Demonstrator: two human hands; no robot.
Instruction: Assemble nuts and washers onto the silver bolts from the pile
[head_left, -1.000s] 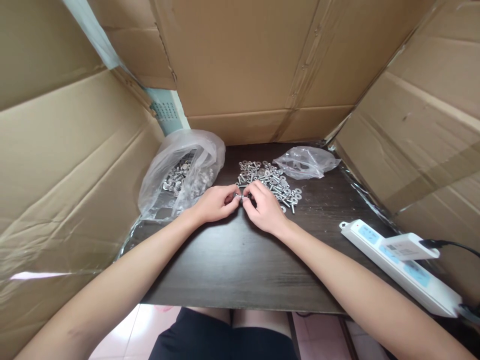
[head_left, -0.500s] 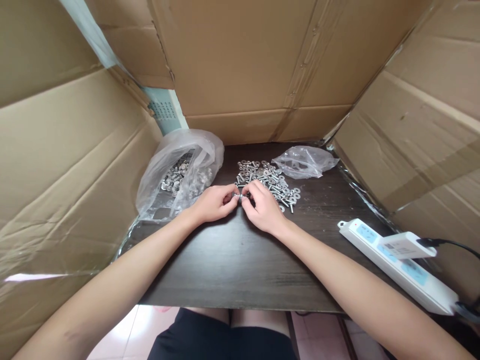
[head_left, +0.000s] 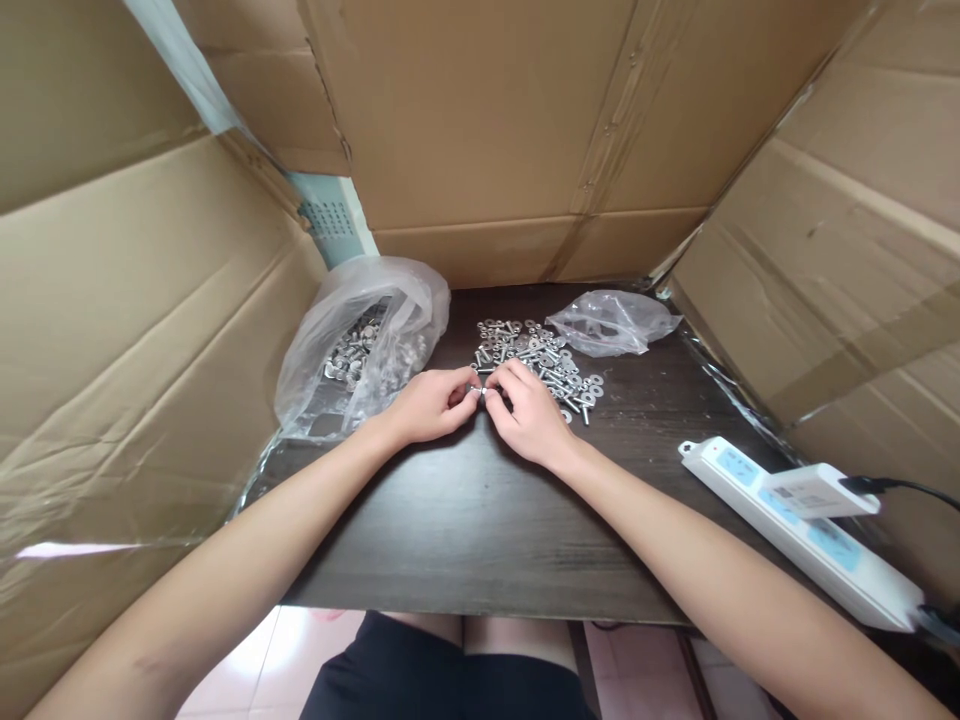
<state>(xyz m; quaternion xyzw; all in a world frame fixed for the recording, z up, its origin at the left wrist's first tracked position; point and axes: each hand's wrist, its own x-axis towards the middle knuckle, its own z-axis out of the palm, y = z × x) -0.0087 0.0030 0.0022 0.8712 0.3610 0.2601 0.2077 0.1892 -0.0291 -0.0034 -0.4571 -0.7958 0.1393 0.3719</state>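
My left hand [head_left: 441, 403] and my right hand [head_left: 523, 408] meet above the dark table, thumbs and forefingers pinched. Between the fingertips is a small silver bolt [head_left: 482, 391], gripped from both sides. Its ends are covered by the fingers, and whether a nut or washer sits on it is too small to tell. Right behind my right hand lies a loose pile of bolts, nuts and flat washers [head_left: 555, 365], partly hidden by the hand. To the left of my left hand stands an open clear plastic bag [head_left: 300, 375] with many shiny metal pieces inside.
A crumpled clear bag [head_left: 615, 322] lies behind the pile at the right. On the right edge rests a white power strip [head_left: 795, 540] with a plugged-in adapter [head_left: 817, 492] and black cable. Cardboard walls [head_left: 487, 120] enclose the dark table [head_left: 480, 540] at the back and both sides.
Both hands stay at the same place, their fingers shifting slightly around the bolt. The whole view has moved a little; the pile and bags lie as before.
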